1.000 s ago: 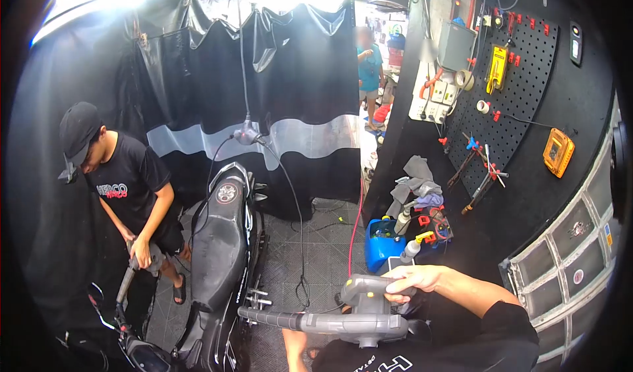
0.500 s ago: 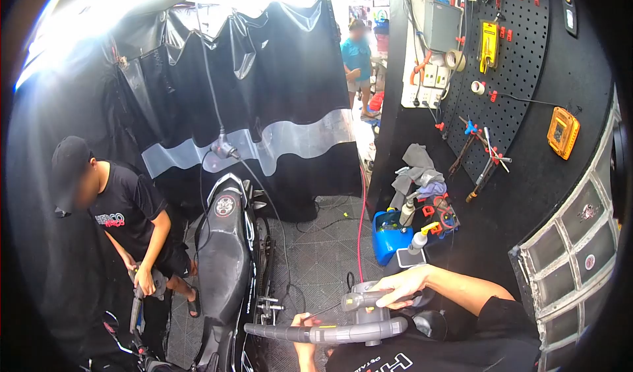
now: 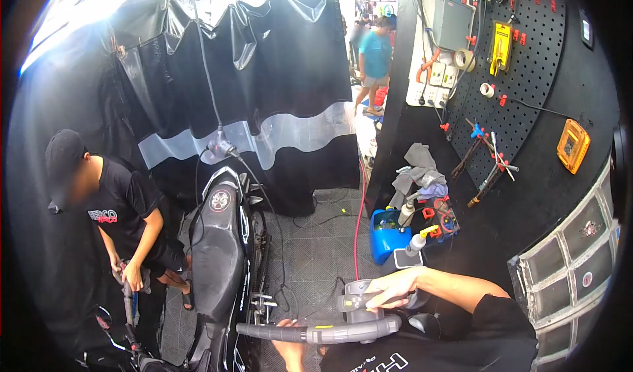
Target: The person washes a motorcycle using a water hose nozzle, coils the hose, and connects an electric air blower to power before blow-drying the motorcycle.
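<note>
On my feed, the right hand (image 3: 393, 289) is wrapped around the handle of a grey plastic handheld blower (image 3: 323, 334), its fingers curled over the grip. The blower lies level in front of the black-shirted torso. Its long ribbed tube reaches left, and from my view the tip overlaps the side of a black motorcycle with a long black seat (image 3: 219, 253). The left hand (image 3: 289, 352) sits at the tube, with fingers showing above it and the wrist below; the tube hides the palm, so I can't tell whether that hand is closed on it.

Across the motorcycle, a person in a black cap and black T-shirt (image 3: 125, 197) holds a second grey tool with a tube (image 3: 128, 303) in both hands, angled down near the handlebar end.

To my right, a blue plastic container (image 3: 390, 243) stands near a white spray bottle with a yellow head (image 3: 416, 243), with grey cloths (image 3: 422, 168) piled beyond them. A thin red hose (image 3: 358, 240) runs along the grey tiled floor (image 3: 323, 243). Higher up, a yellow packaged tool (image 3: 501, 46) hangs on a black perforated pegboard (image 3: 537, 49).
</note>
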Motion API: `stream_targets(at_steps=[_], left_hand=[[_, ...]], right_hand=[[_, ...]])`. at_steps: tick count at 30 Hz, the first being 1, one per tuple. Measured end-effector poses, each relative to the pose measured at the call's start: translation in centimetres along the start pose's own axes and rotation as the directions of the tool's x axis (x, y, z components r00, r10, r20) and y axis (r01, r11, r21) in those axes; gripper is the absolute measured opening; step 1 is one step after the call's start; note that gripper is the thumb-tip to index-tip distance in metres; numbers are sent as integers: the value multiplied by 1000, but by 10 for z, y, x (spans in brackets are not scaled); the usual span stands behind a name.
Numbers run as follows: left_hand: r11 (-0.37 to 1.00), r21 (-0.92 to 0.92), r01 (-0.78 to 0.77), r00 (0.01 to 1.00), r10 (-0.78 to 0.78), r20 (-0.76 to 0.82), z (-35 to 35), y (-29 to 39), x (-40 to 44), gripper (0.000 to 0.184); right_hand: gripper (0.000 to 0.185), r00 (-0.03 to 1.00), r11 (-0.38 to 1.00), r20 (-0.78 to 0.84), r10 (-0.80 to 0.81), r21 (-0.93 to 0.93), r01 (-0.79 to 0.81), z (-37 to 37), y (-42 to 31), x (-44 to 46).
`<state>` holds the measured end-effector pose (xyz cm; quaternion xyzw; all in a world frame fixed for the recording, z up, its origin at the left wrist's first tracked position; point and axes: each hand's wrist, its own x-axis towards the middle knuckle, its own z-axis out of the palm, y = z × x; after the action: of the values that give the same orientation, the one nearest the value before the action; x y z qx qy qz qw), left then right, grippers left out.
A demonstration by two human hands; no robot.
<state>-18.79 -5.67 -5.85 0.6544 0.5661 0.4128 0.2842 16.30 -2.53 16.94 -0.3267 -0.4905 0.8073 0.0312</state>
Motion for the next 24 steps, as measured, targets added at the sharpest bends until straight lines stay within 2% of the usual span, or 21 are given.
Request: stream_targets(at_steps=[1, 3, 4, 5, 6, 8, 10, 11, 12, 13, 14, 15, 17, 18, 19, 21, 22, 24], left_hand=[[999, -20, 29, 997, -31, -72, 5, -30, -3, 11], [949, -241, 201, 973, -222, -60, -9, -57, 12, 32], [842, -415, 344, 934, -354, 56, -21, -68, 18, 49], [807, -425, 411, 896, -444, 24, -31, -57, 27, 60], [552, -714, 430, 862, -487, 142, -50, -52, 36, 46], [453, -822, 345, 916, -352, 191, -75, -24, 58, 24], [560, -781, 277, 919, -393, 44, -79, 12, 79, 42], [459, -848, 266, 945, -299, 134, -85, 56, 93, 51], [502, -817, 286, 958, -178, 226, -92, 56, 104, 48], [619, -704, 347, 933, -306, 191, -94, 80, 114, 47], [706, -572, 417, 897, -422, 132, -93, 102, 125, 48], [899, -330, 287, 946, -321, -51, -76, 104, 141, 53], [900, -313, 303, 953, -280, 117, -63, 121, 155, 45], [913, -289, 289, 952, -241, 191, -44, 154, 167, 41], [967, -167, 193, 969, -161, 187, -17, 194, 177, 37], [993, -115, -2, 947, 39, 319, 39, 240, 190, 47], [982, 35, -183, 908, 156, 389, 62, 263, 198, 54], [961, 13, -275, 896, 252, 365, 109, 304, 206, 59]], right_hand=[[40, 1000, 1000, 12, 7, 13, -7, -8, 1, -5], [40, 999, 999, 51, -16, -33, 18, -27, -4, -12], [39, 997, 998, 72, -30, -52, 34, -36, -4, -15], [38, 994, 996, 101, -32, -79, 40, -50, 1, -15], [39, 994, 996, 112, -10, -84, 20, -61, 0, -16], [40, 992, 995, 129, 18, -97, -6, -86, -6, -18], [42, 990, 986, 144, 11, -167, 13, -109, -17, -24], [43, 989, 980, 151, 9, -198, 21, -121, -23, -29], [44, 985, 969, 168, 28, -245, 14, -134, -29, -33], [45, 982, 957, 185, 49, -290, 7, -148, -35, -38], [46, 977, 943, 199, 71, -333, -1, -161, -41, -43], [52, 972, 936, 217, 85, -352, -3, -171, -48, -47], [58, 981, 890, 151, 122, -454, -41, -187, -54, -46], [61, 984, 861, 113, 140, -504, -65, -196, -56, -46], [69, 988, 827, 56, 145, -555, -90, -203, -51, -42], [72, 987, 806, 23, 160, -581, -116, -215, -47, -36], [73, 986, 794, 6, 166, -594, -130, -222, -46, -34], [73, 987, 803, 8, 163, -582, -128, -237, -47, -39]])
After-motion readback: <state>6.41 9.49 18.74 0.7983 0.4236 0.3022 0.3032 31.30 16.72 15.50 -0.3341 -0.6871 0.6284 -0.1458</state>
